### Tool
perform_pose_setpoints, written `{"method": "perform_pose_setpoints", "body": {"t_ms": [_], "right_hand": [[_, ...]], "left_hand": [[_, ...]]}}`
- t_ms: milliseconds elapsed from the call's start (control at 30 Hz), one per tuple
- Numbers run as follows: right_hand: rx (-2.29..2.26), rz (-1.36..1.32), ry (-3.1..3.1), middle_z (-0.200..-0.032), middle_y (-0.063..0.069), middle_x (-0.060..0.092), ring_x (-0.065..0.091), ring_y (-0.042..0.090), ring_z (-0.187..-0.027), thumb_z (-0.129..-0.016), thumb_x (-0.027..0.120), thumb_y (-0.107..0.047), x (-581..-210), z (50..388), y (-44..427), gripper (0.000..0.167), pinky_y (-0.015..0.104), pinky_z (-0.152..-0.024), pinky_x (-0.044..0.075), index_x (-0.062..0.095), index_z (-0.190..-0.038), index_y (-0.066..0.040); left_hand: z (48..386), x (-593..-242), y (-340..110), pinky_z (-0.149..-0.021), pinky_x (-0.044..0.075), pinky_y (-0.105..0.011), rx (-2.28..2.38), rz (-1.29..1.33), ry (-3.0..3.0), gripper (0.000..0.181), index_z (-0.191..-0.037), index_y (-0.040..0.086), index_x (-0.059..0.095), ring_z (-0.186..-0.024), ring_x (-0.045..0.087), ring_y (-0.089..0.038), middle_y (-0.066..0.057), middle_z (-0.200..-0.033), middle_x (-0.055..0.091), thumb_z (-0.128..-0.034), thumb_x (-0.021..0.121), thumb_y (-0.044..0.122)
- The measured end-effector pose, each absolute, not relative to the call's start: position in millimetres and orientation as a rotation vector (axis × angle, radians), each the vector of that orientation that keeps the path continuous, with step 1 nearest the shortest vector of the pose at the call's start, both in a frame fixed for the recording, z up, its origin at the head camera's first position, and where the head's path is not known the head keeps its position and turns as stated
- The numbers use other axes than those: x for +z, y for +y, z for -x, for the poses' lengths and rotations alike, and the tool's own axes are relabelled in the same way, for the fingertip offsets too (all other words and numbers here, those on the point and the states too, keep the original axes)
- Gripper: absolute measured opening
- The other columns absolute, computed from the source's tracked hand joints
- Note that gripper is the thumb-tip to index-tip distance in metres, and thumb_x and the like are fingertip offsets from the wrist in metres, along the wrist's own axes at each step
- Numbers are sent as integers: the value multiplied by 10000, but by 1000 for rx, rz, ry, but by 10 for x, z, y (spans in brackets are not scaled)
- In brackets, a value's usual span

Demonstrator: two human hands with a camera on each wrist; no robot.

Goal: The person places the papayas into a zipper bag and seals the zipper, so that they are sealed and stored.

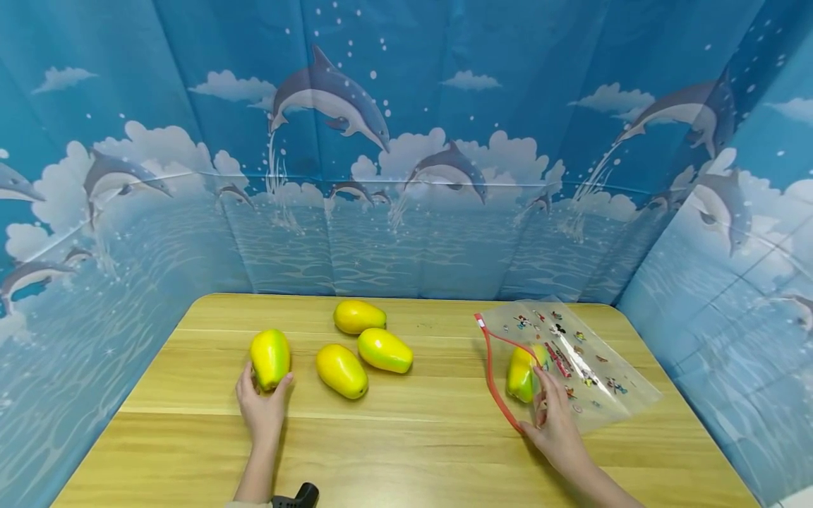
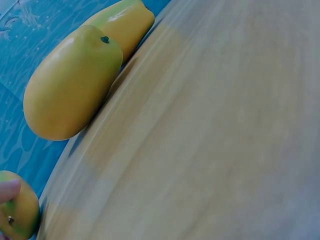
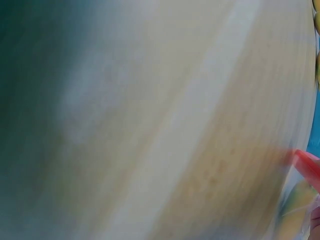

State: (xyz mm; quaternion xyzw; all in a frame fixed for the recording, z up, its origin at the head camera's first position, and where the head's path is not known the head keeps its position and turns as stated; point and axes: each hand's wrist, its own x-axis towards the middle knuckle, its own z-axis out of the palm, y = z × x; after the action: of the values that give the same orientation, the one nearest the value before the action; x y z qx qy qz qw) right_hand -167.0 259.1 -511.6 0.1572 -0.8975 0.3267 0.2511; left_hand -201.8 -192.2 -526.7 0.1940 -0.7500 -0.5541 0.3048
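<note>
My left hand (image 1: 262,413) is at the lower end of a yellow-green papaya (image 1: 270,358), fingers along its left side and thumb at its lower right. The left wrist view shows a thumb over this papaya (image 2: 25,212) at the lower left edge. A clear zip bag (image 1: 610,374) with small cartoon prints and a red zip edge (image 1: 490,367) lies at the right. One papaya (image 1: 521,374) lies inside it, near the mouth. At that mouth my right hand (image 1: 557,430) pinches the bag's red edge, its fingertips partly hidden.
Three more papayas lie mid-table: one at the back (image 1: 359,317), one to the right (image 1: 385,351) and one nearer (image 1: 342,371). A dolphin-print curtain (image 1: 406,240) stands behind the wooden table (image 1: 406,437). A black device (image 1: 298,496) shows by the left wrist.
</note>
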Motion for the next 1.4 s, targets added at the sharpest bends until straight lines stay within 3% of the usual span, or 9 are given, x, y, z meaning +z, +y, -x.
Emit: {"method": "perform_pose_setpoints", "body": {"t_ms": [233, 433, 633, 833, 933, 1167, 1400], "right_hand": [[884, -429, -2436, -1331, 221, 293, 430, 88, -646, -407, 803, 223, -5126, 1675, 2595, 1114, 147, -474, 428, 296, -1377, 17], [888, -439, -2426, -1325, 221, 298, 425, 87, -642, -405, 799, 231, -5121, 1673, 2598, 1107, 146, -467, 423, 298, -1371, 30], [870, -446, -2427, -1314, 234, 303, 412, 53, -617, -411, 804, 221, -5129, 1674, 2598, 1090, 144, -463, 417, 302, -1362, 46], [857, -447, -2418, -1315, 251, 301, 409, 50, -609, -407, 807, 219, -5134, 1670, 2602, 1092, 146, -464, 418, 300, -1361, 55], [858, -448, -2419, -1319, 255, 298, 410, 49, -608, -409, 807, 217, -5135, 1670, 2601, 1097, 148, -464, 419, 296, -1365, 53], [875, -459, -2417, -1326, 254, 290, 407, 48, -605, -409, 803, 223, -5139, 1676, 2601, 1107, 146, -462, 417, 287, -1372, 45], [873, -450, -2419, -1330, 254, 289, 416, 58, -602, -402, 805, 220, -5128, 1672, 2603, 1100, 147, -463, 420, 298, -1363, 49]], "left_hand": [[2028, -5252, -1920, -966, 369, -498, -1494, -510, -1973, 719, -1383, -4, 330, -1127, 399, -357, -231, -1294, 370, -774, 710, 36], [2012, -5240, -1915, -955, 428, -262, -1587, -527, -1884, 668, -1368, 31, 389, -1142, 415, -317, -167, -1292, 391, -777, 699, 14], [1997, -5143, -1872, -998, 394, -307, -1627, -507, -1814, 626, -1348, 73, 439, -1169, 396, -275, -98, -1279, 414, -782, 707, 58], [1987, -4974, -1706, -930, 389, -117, -1709, -369, -1790, 604, -1321, 67, 471, -1152, 397, -193, -25, -1258, 423, -771, 720, 54], [1986, -4903, -1600, -903, 385, -80, -1733, -289, -1809, 596, -1308, 54, 483, -1134, 406, -169, -26, -1242, 441, -763, 725, 44], [1989, -4806, -1334, -879, 402, -79, -1786, -122, -1886, 588, -1275, 21, 508, -1083, 441, -134, -68, -1239, 472, -734, 735, -7], [1868, -4595, -983, -933, 423, -204, -1836, 22, -1989, 576, -1248, -44, 512, -1095, 453, -187, -166, -1244, 486, -713, 725, -65]]}}
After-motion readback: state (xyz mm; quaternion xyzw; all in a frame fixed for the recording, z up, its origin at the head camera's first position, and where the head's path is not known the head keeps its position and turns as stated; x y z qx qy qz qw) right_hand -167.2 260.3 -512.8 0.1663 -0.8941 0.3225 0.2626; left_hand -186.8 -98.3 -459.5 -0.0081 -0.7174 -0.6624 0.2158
